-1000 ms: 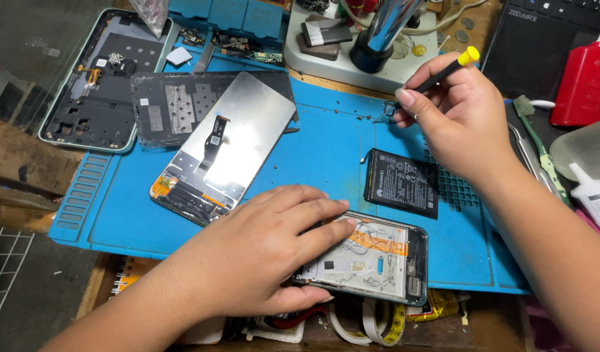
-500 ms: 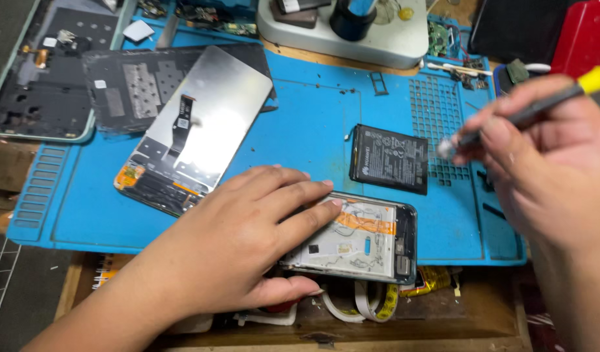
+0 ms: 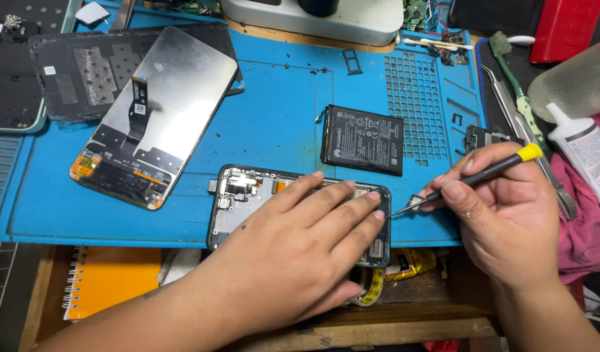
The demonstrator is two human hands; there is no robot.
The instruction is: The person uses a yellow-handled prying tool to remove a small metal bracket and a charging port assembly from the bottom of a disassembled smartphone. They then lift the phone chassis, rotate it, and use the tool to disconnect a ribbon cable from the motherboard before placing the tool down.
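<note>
My left hand (image 3: 297,251) lies flat over an opened phone frame (image 3: 238,195) at the near edge of the blue work mat (image 3: 287,111), fingers spread across its circuit boards and pinning it down. My right hand (image 3: 508,215) grips a thin black screwdriver with a yellow cap (image 3: 489,169). Its tip touches the right end of the phone frame, just beside my left fingertips. A small dark metal part sits on the shaft close to the tip.
A black battery (image 3: 364,140) lies on the mat behind the phone. A detached screen panel (image 3: 153,114) rests face down at left over a dark back cover (image 3: 65,72). Tweezers (image 3: 528,140), a white glue bottle (image 3: 586,156), and an orange notebook (image 3: 111,277) surround the mat.
My right hand came down from the back right and brought the screwdriver tip to the phone frame's right end. My left hand stayed pressed on the phone. The view moved closer.
</note>
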